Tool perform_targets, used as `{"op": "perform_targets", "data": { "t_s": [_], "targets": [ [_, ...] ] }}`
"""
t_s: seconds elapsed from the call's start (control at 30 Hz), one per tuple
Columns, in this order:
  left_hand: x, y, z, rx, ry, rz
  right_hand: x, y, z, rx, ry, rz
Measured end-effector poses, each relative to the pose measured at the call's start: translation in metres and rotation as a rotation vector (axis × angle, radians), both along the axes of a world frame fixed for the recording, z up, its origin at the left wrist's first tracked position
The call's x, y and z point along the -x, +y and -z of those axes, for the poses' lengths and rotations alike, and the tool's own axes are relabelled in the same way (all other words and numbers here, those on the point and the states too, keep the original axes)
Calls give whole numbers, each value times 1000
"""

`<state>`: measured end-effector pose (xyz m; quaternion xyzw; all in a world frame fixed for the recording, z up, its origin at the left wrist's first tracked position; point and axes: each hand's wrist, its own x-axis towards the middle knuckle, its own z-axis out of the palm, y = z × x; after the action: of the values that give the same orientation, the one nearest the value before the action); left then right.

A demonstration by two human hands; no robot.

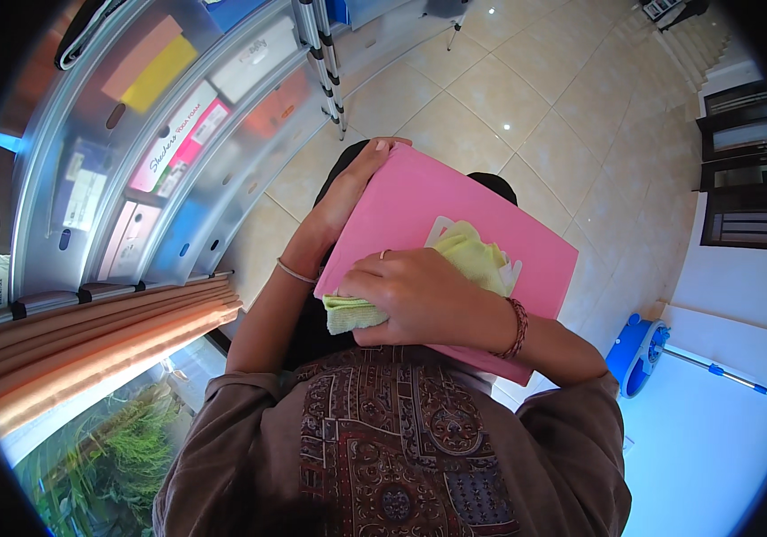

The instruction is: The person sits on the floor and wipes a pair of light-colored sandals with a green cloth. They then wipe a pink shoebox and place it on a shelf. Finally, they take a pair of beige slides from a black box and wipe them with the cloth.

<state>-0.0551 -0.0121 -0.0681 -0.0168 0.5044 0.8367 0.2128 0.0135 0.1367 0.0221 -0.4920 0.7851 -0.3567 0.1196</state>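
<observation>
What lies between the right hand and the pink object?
A bunched yellow-green cloth, seen in the head view: the right hand holds it against the pink object.

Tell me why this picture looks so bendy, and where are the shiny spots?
Head view: the fisheye lens curves straight edges, like the see-through storage boxes, with black around the rim; head view: small white glare spots dot the tiled floor; head view: the pink folder shows no such spots.

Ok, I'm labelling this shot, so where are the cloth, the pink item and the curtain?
Cloth point(471, 255), head view: bunched upper part.
Pink item point(392, 215), head view: bare upper face.
Curtain point(119, 335), head view: middle folds.
</observation>
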Motion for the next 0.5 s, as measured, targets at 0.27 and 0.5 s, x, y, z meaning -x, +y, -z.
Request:
{"op": "perform_targets", "data": {
  "t_s": [0.27,0.5],
  "targets": [
    [5,-14,-22,358,214,109,32,16,-2,-157,106,312],
    [9,-17,-41,778,321,120,73,66,2,-183,358,862]
  ]
}}
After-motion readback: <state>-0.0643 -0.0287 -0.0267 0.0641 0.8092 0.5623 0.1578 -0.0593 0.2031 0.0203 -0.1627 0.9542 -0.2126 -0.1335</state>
